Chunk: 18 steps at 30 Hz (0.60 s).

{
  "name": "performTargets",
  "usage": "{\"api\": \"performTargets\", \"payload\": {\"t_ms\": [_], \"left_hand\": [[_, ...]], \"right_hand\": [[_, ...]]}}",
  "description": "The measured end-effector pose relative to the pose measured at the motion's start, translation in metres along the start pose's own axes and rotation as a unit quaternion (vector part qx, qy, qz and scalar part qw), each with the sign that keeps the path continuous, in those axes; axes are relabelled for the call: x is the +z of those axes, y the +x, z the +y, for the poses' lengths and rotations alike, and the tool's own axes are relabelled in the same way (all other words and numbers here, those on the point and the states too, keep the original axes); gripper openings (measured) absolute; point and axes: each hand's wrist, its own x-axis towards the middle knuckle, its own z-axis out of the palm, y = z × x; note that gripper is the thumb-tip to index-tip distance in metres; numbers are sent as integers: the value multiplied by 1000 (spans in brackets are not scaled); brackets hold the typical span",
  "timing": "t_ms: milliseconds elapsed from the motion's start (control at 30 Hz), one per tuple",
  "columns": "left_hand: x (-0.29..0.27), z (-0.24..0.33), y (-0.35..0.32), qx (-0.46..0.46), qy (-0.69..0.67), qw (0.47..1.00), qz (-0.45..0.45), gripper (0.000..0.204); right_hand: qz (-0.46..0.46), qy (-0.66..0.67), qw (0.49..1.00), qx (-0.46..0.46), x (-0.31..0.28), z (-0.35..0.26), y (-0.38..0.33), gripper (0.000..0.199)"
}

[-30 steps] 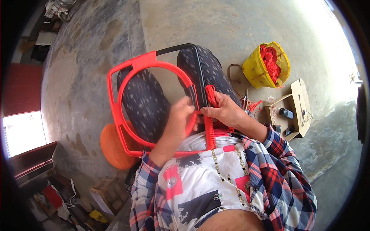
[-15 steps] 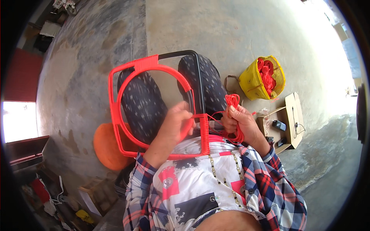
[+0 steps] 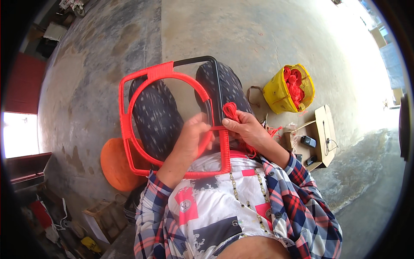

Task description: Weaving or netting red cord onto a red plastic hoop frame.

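A square metal frame point(image 3: 129, 129) with a ring inside rests on my lap, mostly wrapped in red cord; its top right corner is bare black metal. My left hand point(image 3: 194, 136) grips the ring's right side, close to the frame's right bar. My right hand point(image 3: 246, 127) holds a small bundle of red cord point(image 3: 230, 110) against that bar, with a taut strand running across to the left hand.
A yellow bucket point(image 3: 276, 93) full of red cord stands on the concrete floor at right. An open cardboard box point(image 3: 321, 138) with small dark items lies below it. An orange round stool point(image 3: 116, 166) sits at my left. Clutter fills the lower left corner.
My right hand rose from low on the frame's right bar to higher up, bringing the red cord bundle with it. My left hand stayed on the ring.
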Motion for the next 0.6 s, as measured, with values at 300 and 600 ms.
{"api": "performTargets", "payload": {"t_ms": [300, 600], "left_hand": [[-6, -4, -1, -16, -13, 1000, 10, 27], [-11, -6, 3, -47, -32, 998, -4, 32]], "right_hand": [[-14, -82, 996, -15, 0, 6, -2, 23], [16, -62, 998, -18, -4, 13, 0, 19]]}}
